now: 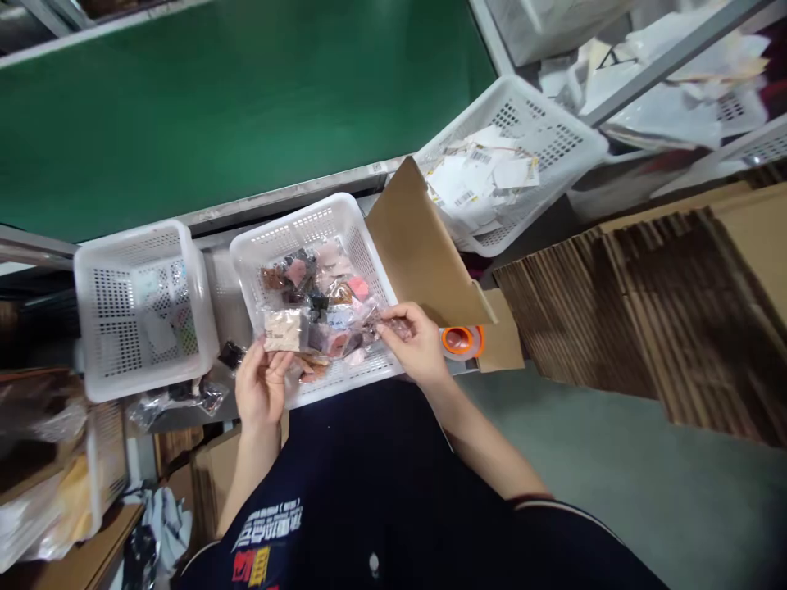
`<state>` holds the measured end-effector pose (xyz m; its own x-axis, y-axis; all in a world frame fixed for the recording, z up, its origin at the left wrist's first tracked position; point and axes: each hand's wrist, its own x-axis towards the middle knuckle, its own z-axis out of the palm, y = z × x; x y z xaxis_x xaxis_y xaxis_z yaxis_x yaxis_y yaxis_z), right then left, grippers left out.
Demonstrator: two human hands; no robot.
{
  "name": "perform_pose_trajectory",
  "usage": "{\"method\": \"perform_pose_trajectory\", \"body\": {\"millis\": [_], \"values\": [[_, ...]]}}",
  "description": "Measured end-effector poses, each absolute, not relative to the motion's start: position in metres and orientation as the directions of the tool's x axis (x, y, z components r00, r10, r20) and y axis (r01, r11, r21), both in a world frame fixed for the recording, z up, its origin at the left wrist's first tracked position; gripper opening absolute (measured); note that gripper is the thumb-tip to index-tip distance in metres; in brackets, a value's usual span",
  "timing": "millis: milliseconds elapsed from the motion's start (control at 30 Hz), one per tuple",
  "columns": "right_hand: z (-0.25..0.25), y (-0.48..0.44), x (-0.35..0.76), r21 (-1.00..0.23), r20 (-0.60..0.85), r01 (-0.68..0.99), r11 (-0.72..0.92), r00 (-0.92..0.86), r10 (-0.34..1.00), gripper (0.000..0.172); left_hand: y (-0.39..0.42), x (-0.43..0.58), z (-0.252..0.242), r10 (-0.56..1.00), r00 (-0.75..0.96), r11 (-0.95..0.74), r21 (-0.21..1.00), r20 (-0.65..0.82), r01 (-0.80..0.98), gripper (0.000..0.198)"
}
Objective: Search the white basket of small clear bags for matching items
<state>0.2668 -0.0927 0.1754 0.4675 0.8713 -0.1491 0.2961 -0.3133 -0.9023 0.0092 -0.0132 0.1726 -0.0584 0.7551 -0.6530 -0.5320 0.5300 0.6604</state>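
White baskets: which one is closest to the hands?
The middle basket, full of small packets. The left hand and right hand each hold a packet at its near edge. The left basket and the paper-filled right basket sit farther off.

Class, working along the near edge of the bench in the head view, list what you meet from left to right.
White mesh basket → left hand pinching a beige packet → right hand pinching a clear packet → orange tape roll → stack of flattened cardboard.
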Motion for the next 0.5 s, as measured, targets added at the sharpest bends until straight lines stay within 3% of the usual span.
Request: {"method": "perform_pose_trajectory", "body": {"millis": [100, 200, 267, 367, 400, 500], "values": [[0.174, -0.088, 0.275, -0.75, -0.03, 0.616, -0.241, 0.332, 0.943, 0.028, -0.002, -0.016, 0.166, 0.738, -0.21, 0.443, 0.694, -0.642, -0.567, 0.007], [0.167, -0.073, 0.271, -0.616, -0.037, 0.781, -0.105, 0.105, 0.994, 0.034, 0.005, -0.042, 0.16, 0.676, -0.329, 0.386, 0.697, -0.659, -0.604, 0.015], [0.158, -0.057, 0.262, -0.592, -0.197, 0.805, -0.03, -0.109, 0.974, 0.039, 0.003, -0.054, 0.156, 0.643, -0.373, 0.377, 0.701, -0.668, -0.606, 0.018], [0.141, -0.034, 0.249, -0.505, -0.503, 0.863, 0.015, -0.309, 0.807, 0.07, -0.007, -0.062, 0.151, 0.63, -0.394, 0.383, 0.71, -0.669, -0.591, 0.016], [0.135, -0.027, 0.247, -0.471, -0.563, 0.882, 0.022, -0.32, 0.762, 0.07, -0.011, -0.062, 0.149, 0.625, -0.392, 0.388, 0.704, -0.675, -0.595, 0.015], [0.13, -0.009, 0.258, -0.462, -0.572, 0.887, -0.021, -0.28, 0.771, 0.027, -0.02, -0.06, 0.147, 0.585, -0.374, 0.412, 0.66, -0.72, -0.628, 0.017]]}}
